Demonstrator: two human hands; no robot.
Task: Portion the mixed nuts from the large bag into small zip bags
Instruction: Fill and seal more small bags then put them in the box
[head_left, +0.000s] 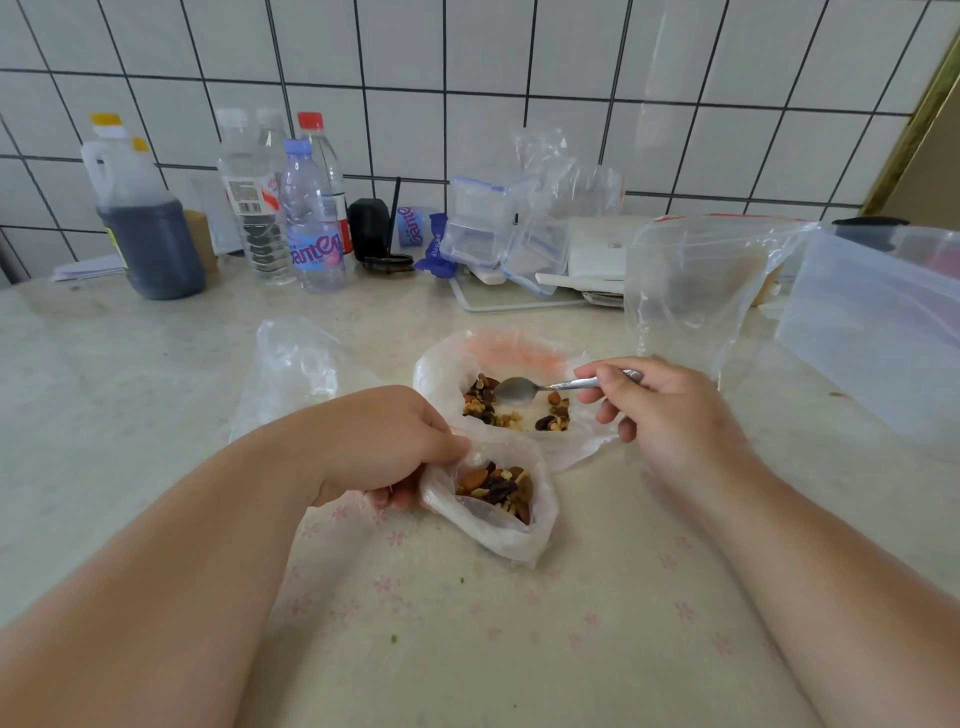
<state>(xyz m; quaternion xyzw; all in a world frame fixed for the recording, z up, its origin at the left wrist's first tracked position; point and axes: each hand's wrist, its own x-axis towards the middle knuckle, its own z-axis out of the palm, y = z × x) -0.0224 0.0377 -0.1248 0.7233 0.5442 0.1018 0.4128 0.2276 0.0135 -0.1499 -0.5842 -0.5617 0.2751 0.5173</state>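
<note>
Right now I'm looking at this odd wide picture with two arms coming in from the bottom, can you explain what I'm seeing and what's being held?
There is no machine here. The one picture comes from a camera worn on a person's head, looking down at their own bare hands over a flower-patterned table.

The left hand grips the rim of a small plastic bag, holding it open; it has mixed nuts inside. The right hand holds a metal spoon, whose bowl looks empty and sits over the larger bag, where a few nuts remain.

Against the tiled wall stand water bottles, a jug of dark liquid and a pile of empty zip bags. A big clear bag stands at right.
</note>
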